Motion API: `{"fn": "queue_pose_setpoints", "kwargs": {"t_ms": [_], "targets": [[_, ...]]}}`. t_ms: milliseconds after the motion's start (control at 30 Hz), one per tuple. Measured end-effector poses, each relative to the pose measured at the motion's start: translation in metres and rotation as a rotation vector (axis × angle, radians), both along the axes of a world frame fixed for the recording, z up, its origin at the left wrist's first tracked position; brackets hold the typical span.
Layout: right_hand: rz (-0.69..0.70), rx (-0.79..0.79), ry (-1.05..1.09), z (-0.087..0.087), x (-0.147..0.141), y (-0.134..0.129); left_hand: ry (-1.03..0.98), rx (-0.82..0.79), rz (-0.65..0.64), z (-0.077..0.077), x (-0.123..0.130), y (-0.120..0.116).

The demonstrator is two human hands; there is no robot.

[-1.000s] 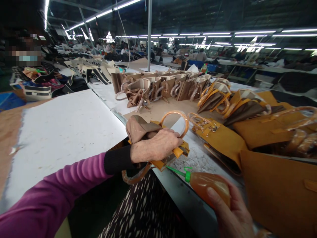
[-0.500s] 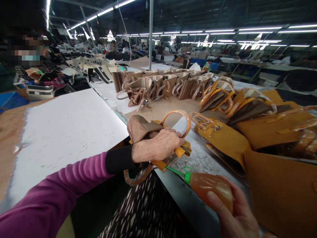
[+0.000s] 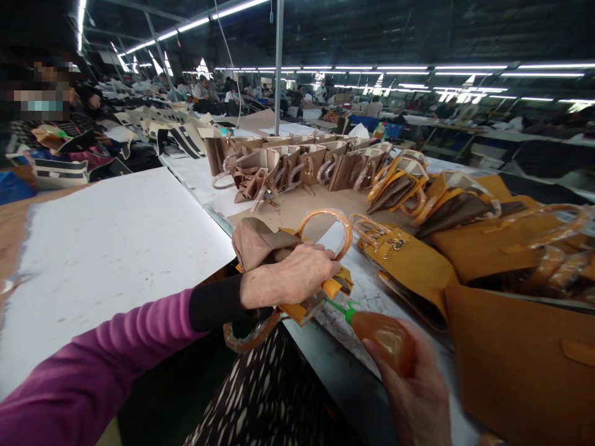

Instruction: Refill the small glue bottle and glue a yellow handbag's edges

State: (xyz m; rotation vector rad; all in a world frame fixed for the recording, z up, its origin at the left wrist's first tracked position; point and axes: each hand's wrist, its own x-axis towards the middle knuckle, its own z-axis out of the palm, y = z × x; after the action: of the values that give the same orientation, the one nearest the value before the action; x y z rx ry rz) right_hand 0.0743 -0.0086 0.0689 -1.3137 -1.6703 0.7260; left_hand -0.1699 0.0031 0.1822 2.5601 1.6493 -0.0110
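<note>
My left hand (image 3: 297, 272) is closed on a handbag (image 3: 260, 241) at the table's near edge. The bag's taupe lining bulges out beyond my wrist, and mustard-yellow edge pieces show under my fingers. One plastic-wrapped handle loop (image 3: 346, 232) stands up past my knuckles; the other handle (image 3: 248, 341) hangs below my wrist. In my right hand (image 3: 418, 378) is a squeeze bottle (image 3: 385, 341) of amber liquid with a green nozzle. The thin nozzle tip points at the bag's yellow edge; whether it touches cannot be made out.
Mustard handbags (image 3: 409, 257) lie along the right side, with a large flat brown-yellow panel (image 3: 520, 359) nearest me. Taupe handbags (image 3: 316, 164) stand in rows further back. A white-topped table (image 3: 116, 235) extends on the left, where a person (image 3: 51, 118) sits behind striped pieces.
The squeeze bottle in my right hand has tilted and its nozzle has moved slightly right and up along the bag edge. My left hand keeps its grip; the whole view has shifted a little.
</note>
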Motion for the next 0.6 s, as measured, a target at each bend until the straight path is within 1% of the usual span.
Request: {"fn": "queue_pose_setpoints", "kwargs": {"t_ms": [100, 167, 267, 400, 500, 533, 600], "targets": [[0.063, 0.207, -0.060, -0.007, -0.004, 0.008, -0.009, 0.011, -0.003, 0.001, -0.001, 0.001], [0.086, 0.310, -0.097, -0.014, -0.006, 0.013, -0.022, 0.029, -0.003, 0.001, -0.002, 0.001], [0.134, 0.373, -0.151, -0.025, -0.006, 0.020, -0.050, 0.037, -0.001, 0.003, -0.004, 0.002], [0.152, 0.440, -0.236, -0.034, -0.005, 0.025, -0.077, 0.002, 0.020, 0.015, -0.004, 0.001], [0.112, 0.483, -0.267, -0.032, 0.000, 0.031, -0.087, 0.000, 0.052, 0.024, -0.004, 0.001], [0.087, 0.498, -0.268, -0.028, 0.003, 0.033, -0.090, 0.001, 0.060, 0.025, -0.005, 0.001], [-0.016, 0.519, -0.237, -0.015, 0.012, 0.037, -0.112, 0.012, 0.068, 0.023, -0.008, 0.001]]}}
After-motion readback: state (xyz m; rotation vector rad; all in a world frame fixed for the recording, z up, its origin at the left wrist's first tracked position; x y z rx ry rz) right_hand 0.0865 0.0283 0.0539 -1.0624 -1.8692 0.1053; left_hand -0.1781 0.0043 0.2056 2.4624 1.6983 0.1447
